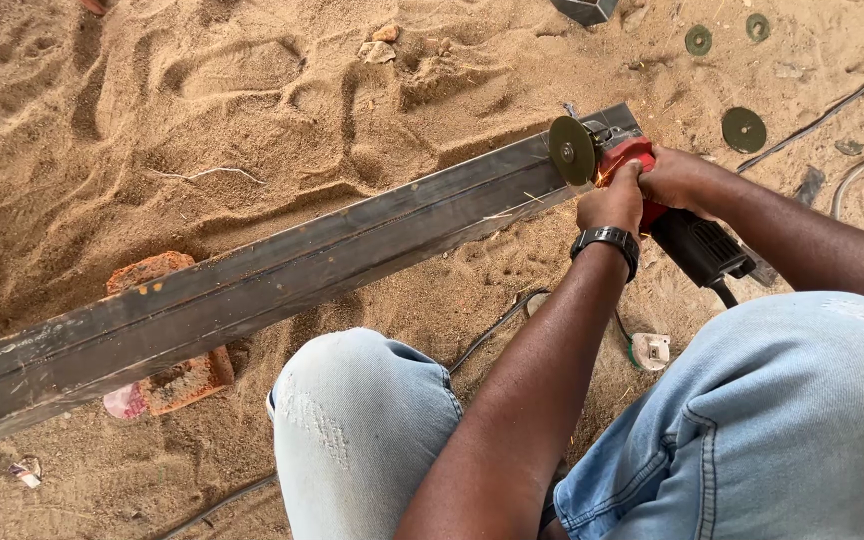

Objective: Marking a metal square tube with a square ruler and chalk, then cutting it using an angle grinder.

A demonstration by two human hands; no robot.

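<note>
A long dark steel beam (252,290) lies on the sand (202,110), its long axis running from the lower left up to the upper right; it is the landmark here. Under the beam near its left end sits a reddish brick (167,330), partly sunk in the sand. A thin dark cable (497,325) snakes over the ground below the beam's right half, beside the person's knee in pale jeans (357,430). At the beam's right end an angle grinder (642,190) with a red body rests its round disc (572,150) against the beam's top edge, the disc facing left; the grinder's body trails away from the beam toward the lower right. The left hand (612,205), a black watch (607,243) on its wrist, is closed around the red housing just behind the disc. The right hand (677,180) is wrapped tight around the body a little farther from the beam. Beyond the beam's right end, three spare discs (743,129) lie flat on the sand, well apart from the grinder
</note>
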